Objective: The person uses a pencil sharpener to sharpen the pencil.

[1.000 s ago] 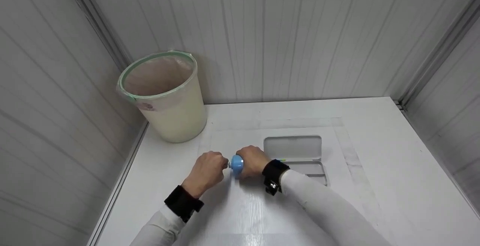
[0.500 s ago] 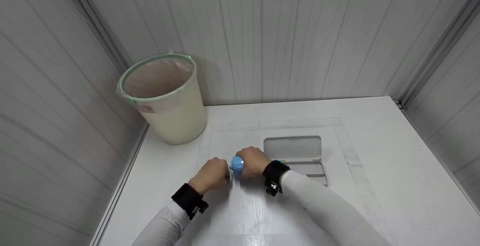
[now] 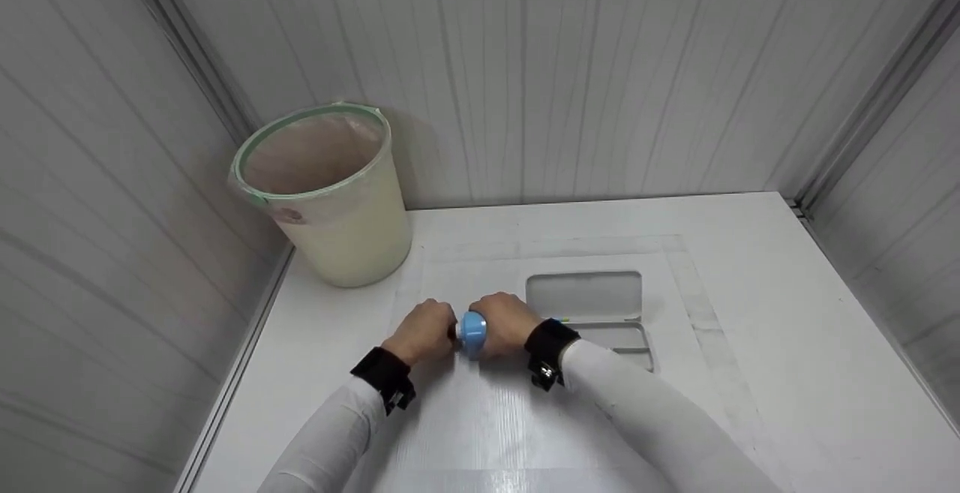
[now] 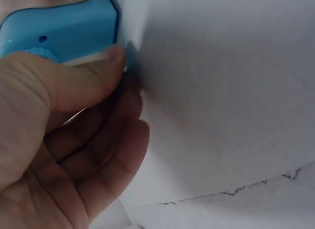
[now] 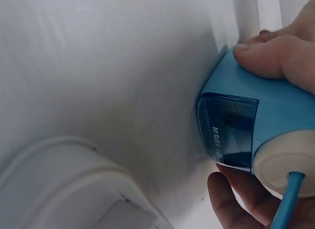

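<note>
A blue crank pencil sharpener (image 3: 472, 334) stands on the table between the two hands. My right hand (image 3: 506, 324) grips its body from the right, the thumb lying on top in the right wrist view. Its dark see-through shavings drawer (image 5: 229, 131) shows there. A blue pencil (image 5: 289, 202) sticks out of the round cream-coloured front. On the opposite side, my left hand (image 3: 424, 332) is curled at the sharpener's crank, close to the body. The thumb and fingers (image 4: 106, 66) pinch the crank's end, mostly hidden behind them in the left wrist view.
An open grey case (image 3: 585, 294) lies just right of the right hand, partly covered by that wrist and sleeve. A cream bin (image 3: 349, 234) with a plastic liner stands at the back left. Panelled walls (image 3: 525, 88) enclose the white table (image 3: 750, 275).
My left hand has moved round at the crank, first down, then up, and its wrist has shifted to the right. My right hand and the sharpener have stayed in place.
</note>
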The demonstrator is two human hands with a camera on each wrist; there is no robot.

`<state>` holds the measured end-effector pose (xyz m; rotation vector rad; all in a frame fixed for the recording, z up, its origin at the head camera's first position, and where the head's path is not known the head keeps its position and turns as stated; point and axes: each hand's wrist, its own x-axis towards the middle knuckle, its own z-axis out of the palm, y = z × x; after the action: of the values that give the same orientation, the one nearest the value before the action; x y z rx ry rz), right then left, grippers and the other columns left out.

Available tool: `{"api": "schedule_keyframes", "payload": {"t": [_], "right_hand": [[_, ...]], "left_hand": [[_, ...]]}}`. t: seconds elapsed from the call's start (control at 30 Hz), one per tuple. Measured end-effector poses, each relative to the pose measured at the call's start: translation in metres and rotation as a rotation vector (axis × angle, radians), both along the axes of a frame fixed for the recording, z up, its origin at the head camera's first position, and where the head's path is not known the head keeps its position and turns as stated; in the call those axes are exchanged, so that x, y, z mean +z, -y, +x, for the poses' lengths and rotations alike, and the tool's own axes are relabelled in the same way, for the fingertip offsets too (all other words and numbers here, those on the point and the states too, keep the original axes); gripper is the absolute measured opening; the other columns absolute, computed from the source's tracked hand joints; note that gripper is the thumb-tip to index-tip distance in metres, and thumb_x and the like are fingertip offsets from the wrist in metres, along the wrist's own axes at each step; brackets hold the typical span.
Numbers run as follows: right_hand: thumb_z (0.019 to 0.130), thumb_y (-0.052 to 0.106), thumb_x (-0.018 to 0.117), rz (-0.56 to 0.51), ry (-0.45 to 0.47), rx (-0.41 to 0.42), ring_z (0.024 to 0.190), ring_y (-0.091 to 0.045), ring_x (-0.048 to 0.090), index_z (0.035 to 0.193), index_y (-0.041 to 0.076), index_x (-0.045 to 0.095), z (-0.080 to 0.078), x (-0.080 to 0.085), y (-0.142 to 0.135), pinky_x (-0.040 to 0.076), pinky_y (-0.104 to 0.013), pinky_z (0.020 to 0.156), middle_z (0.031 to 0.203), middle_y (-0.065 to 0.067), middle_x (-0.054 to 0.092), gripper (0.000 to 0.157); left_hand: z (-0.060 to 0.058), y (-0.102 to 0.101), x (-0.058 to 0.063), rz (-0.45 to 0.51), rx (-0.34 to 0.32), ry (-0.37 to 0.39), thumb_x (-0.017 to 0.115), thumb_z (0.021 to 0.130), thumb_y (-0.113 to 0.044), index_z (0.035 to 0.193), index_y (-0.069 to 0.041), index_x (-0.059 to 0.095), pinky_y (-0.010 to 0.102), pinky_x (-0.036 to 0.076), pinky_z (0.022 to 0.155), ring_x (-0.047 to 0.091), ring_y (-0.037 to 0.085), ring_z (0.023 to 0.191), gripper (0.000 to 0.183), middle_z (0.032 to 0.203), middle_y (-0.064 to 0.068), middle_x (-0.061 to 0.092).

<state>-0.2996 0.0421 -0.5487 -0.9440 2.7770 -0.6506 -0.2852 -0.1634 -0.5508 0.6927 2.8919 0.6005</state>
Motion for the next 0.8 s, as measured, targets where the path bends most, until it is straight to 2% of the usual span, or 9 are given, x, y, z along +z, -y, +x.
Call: {"api": "schedule_keyframes", "payload": {"t": [0.1, 0.2, 0.3, 0.4, 0.53, 0.63, 0.7, 0.8], "right_hand": [[0.075, 0.027, 0.094, -0.009, 0.017, 0.009, 0.076, -0.012, 0.057, 0.091, 0.013, 0.073, 0.001, -0.001, 0.001, 0.050, -0.030, 0.073, 0.084, 0.002, 0.074, 0.029], [0.073, 0.025, 0.097, -0.010, 0.036, 0.017, 0.079, -0.011, 0.059, 0.095, 0.013, 0.075, 0.000, -0.002, 0.002, 0.051, -0.030, 0.074, 0.089, 0.000, 0.077, 0.033], [0.071, 0.024, 0.099, -0.003, 0.040, 0.022, 0.084, -0.014, 0.065, 0.101, 0.012, 0.077, -0.001, -0.004, 0.002, 0.056, -0.033, 0.078, 0.094, -0.002, 0.080, 0.038], [0.071, 0.026, 0.099, -0.007, 0.038, 0.019, 0.084, -0.015, 0.067, 0.101, 0.011, 0.078, -0.004, -0.003, 0.001, 0.058, -0.035, 0.079, 0.094, -0.003, 0.081, 0.039], [0.071, 0.028, 0.098, -0.008, 0.044, -0.002, 0.083, -0.015, 0.067, 0.099, 0.011, 0.078, -0.006, -0.002, 0.000, 0.058, -0.035, 0.079, 0.093, -0.003, 0.081, 0.039], [0.071, 0.029, 0.098, -0.006, 0.045, -0.014, 0.085, -0.017, 0.068, 0.100, 0.011, 0.079, -0.005, -0.002, -0.001, 0.059, -0.036, 0.081, 0.094, -0.002, 0.082, 0.039], [0.070, 0.029, 0.099, -0.010, 0.042, -0.016, 0.085, -0.017, 0.068, 0.101, 0.012, 0.079, -0.004, -0.002, 0.000, 0.059, -0.036, 0.080, 0.094, -0.002, 0.082, 0.040], [0.070, 0.028, 0.099, -0.009, 0.036, -0.012, 0.084, -0.015, 0.067, 0.102, 0.012, 0.080, -0.003, -0.001, 0.000, 0.058, -0.035, 0.079, 0.094, -0.001, 0.082, 0.040]], "left_hand": [[-0.005, 0.002, -0.001, -0.035, -0.013, -0.067, 0.072, 0.079, 0.013, 0.065, -0.008, 0.074, 0.030, 0.037, 0.060, 0.042, 0.015, 0.064, 0.025, 0.065, -0.007, 0.051], [-0.008, 0.003, 0.003, -0.035, -0.015, -0.113, 0.073, 0.084, 0.013, 0.069, -0.007, 0.078, 0.030, 0.038, 0.063, 0.041, 0.014, 0.066, 0.025, 0.066, -0.008, 0.050], [-0.010, 0.004, 0.014, -0.015, -0.006, -0.158, 0.074, 0.088, 0.010, 0.071, -0.005, 0.077, 0.030, 0.038, 0.064, 0.041, 0.014, 0.068, 0.023, 0.068, -0.009, 0.049], [-0.009, 0.004, 0.027, 0.010, -0.005, -0.209, 0.074, 0.090, 0.010, 0.074, -0.003, 0.077, 0.033, 0.045, 0.064, 0.045, 0.013, 0.067, 0.021, 0.069, -0.007, 0.054], [-0.001, 0.002, 0.042, 0.036, -0.023, -0.270, 0.076, 0.091, 0.009, 0.081, -0.003, 0.083, 0.043, 0.061, 0.070, 0.065, 0.015, 0.070, 0.018, 0.073, -0.001, 0.074], [0.010, 0.002, 0.050, 0.045, -0.037, -0.294, 0.079, 0.092, 0.007, 0.084, -0.005, 0.085, 0.045, 0.065, 0.073, 0.075, 0.018, 0.075, 0.016, 0.080, 0.003, 0.082], [0.017, 0.002, 0.054, 0.048, -0.048, -0.297, 0.080, 0.092, 0.006, 0.083, -0.006, 0.085, 0.041, 0.063, 0.070, 0.071, 0.014, 0.072, 0.016, 0.078, 0.001, 0.081], [0.027, 0.002, 0.058, 0.039, -0.076, -0.284, 0.080, 0.090, 0.007, 0.075, -0.006, 0.081, 0.030, 0.050, 0.061, 0.051, 0.007, 0.065, 0.020, 0.067, -0.006, 0.066]]}}
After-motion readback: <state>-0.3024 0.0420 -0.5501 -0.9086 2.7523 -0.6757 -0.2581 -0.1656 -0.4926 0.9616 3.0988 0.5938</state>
